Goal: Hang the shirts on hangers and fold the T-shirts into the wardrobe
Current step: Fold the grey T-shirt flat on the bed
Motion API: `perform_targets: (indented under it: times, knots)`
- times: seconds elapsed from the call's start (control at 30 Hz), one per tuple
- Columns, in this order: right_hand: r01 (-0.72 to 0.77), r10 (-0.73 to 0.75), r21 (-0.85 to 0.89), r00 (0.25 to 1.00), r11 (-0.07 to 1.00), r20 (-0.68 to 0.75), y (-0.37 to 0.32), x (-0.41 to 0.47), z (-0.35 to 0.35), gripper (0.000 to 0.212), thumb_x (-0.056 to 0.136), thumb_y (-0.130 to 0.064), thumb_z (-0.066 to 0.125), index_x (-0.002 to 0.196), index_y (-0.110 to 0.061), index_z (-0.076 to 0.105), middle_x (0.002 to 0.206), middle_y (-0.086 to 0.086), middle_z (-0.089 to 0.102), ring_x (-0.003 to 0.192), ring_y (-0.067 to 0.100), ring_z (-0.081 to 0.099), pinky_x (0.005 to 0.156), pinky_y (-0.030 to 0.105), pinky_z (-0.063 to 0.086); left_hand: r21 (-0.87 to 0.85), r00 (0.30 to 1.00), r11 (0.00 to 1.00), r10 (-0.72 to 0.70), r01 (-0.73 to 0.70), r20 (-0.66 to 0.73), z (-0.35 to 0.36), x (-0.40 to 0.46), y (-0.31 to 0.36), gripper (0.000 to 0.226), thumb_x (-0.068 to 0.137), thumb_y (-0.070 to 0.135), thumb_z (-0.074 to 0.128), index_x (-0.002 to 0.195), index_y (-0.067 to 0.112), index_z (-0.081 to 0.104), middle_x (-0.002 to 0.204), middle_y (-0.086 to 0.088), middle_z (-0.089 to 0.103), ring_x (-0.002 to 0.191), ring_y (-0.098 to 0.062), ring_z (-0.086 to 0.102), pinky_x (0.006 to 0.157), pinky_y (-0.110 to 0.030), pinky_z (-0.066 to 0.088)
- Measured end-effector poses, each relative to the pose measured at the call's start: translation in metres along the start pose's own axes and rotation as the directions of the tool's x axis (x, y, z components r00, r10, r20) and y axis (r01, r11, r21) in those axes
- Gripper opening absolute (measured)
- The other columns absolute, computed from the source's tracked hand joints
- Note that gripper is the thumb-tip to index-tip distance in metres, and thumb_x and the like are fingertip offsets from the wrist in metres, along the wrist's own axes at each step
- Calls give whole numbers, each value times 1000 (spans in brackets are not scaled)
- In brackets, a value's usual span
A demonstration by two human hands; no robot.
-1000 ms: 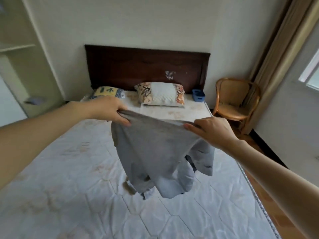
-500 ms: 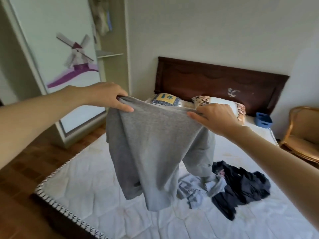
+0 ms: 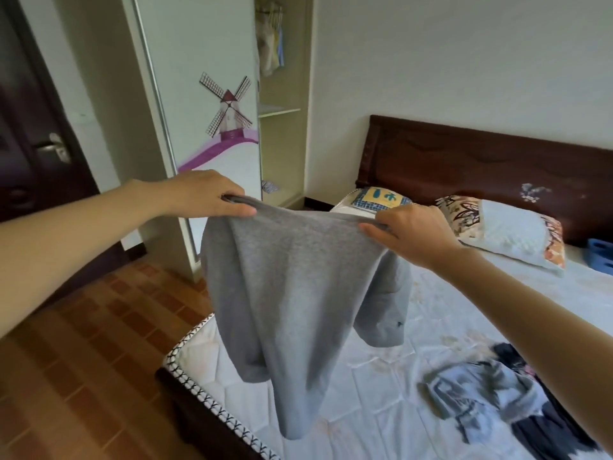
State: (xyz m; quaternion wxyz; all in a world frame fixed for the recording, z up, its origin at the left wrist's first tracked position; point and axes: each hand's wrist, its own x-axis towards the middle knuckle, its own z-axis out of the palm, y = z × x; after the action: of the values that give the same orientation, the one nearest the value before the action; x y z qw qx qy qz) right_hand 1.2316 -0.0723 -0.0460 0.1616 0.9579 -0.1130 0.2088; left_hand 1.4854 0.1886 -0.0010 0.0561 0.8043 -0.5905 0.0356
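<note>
I hold the soft grey cotton T-shirt (image 3: 292, 287) up in the air with both hands, above the corner of the white quilted mattress (image 3: 381, 410). My left hand (image 3: 202, 195) pinches one end of its top edge between thumb and fingers, and my right hand (image 3: 409, 235) pinches the other end, so both grips are narrow and closed on the cloth. The edge is stretched between the hands and the rest hangs down free; I judge this is to let the shirt open flat before I fold it. A sleeve hangs behind on the right side. The white sliding-door wardrobe with a purple windmill picture (image 3: 212, 104) stands well apart to the left, with an open shelf section beside the door, and there the folded shirt should go. On the mattress at the right lies a crumpled pile of light blue and dark clothes (image 3: 504, 403), which I think wait for the same work.
</note>
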Motion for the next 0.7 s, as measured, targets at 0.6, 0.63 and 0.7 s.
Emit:
perform_targets:
  times: [0.6, 0.63, 0.7]
  knots:
    - [61, -56, 186, 998, 981, -36, -71, 189, 83, 50, 96, -56, 45, 59, -23, 37, 52, -10, 38, 48, 15, 41, 47, 27, 24, 102, 988, 983, -157, 155, 10, -12, 0, -170, 83, 60, 99, 14, 67, 22, 45, 67, 5, 51, 64, -10, 50, 57, -27, 33]
    - [57, -50, 195, 998, 979, -41, -67, 201, 87, 52, 96, -55, 46, 57, -24, 34, 52, -10, 38, 49, 17, 42, 47, 27, 22, 95, 988, 983, -156, 155, 6, -13, 10, -179, 83, 59, 100, 15, 67, 23, 45, 66, 5, 52, 64, -10, 50, 58, -27, 34]
    - [46, -37, 206, 998, 977, -50, -59, 223, 93, 53, 96, -55, 47, 56, -23, 33, 51, -8, 39, 49, 16, 41, 46, 26, 19, 93, 986, 982, -166, 165, 3, -16, 29, -194, 73, 69, 91, 25, 67, 22, 47, 67, 5, 53, 63, -10, 50, 59, -28, 35]
